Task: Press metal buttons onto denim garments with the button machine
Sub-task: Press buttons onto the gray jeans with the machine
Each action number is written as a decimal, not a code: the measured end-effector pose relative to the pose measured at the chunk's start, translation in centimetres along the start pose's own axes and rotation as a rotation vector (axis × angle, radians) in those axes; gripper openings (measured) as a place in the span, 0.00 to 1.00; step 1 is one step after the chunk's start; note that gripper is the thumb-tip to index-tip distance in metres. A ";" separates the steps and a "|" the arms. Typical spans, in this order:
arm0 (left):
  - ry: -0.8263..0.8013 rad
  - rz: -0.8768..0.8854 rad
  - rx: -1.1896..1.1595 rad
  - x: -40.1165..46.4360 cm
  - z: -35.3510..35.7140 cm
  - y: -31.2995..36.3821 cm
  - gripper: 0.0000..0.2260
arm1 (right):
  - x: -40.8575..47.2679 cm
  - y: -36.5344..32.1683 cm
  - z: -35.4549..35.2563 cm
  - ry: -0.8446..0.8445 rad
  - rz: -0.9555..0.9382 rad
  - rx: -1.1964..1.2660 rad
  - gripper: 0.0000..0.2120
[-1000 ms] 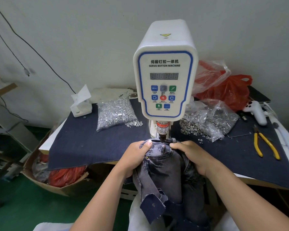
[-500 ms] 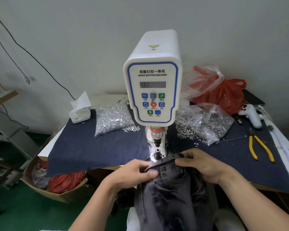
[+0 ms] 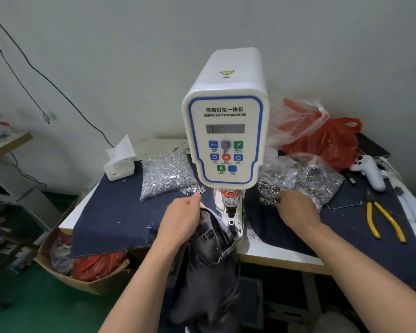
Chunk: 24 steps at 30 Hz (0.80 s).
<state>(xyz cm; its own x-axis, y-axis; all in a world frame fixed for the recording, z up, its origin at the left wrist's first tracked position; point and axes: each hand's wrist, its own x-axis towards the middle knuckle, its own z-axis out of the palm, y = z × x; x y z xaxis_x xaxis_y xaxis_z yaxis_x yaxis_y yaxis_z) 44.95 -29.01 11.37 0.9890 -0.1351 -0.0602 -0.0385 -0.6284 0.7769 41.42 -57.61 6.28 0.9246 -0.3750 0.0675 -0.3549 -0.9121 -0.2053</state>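
The grey denim garment (image 3: 209, 258) hangs off the near edge of the desk (image 3: 274, 254), its waistband up by the die of the button machine (image 3: 226, 140) and its length running straight down toward the floor. The left hand (image 3: 181, 219) grips the waistband edge, fingers curled into the cloth, likely to keep the spot close to the die while parts are fetched. Its forefinger reaches toward the loose studs spilled from the left bag of silver parts (image 3: 166, 173). The right hand (image 3: 296, 207) is out at the right bag of ring-shaped pieces (image 3: 300, 180), fingertips down in the pile; whether it already pinches one, I cannot tell. Yellow pliers (image 3: 384, 222) lie far right.
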 end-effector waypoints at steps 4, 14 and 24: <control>0.122 -0.140 0.171 4.6 -1.0 -2.1 0.18 | -0.4 -0.5 0.5 0.095 -0.046 -0.118 0.08; 0.227 -0.218 0.331 9.3 2.1 -5.0 0.11 | -0.5 -0.8 0.5 0.107 0.036 0.175 0.13; 0.295 -0.216 0.351 9.7 3.0 -4.7 0.08 | -3.7 -4.1 -1.0 -0.113 0.391 1.332 0.07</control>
<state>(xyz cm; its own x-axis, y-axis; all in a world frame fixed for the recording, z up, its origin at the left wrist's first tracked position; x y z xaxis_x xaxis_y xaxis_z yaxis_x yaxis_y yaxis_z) 54.31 -29.70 5.23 0.9760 0.2166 0.0226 0.1757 -0.8445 0.5058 39.33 -52.64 7.87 0.8256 -0.4928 -0.2747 -0.2516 0.1141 -0.9611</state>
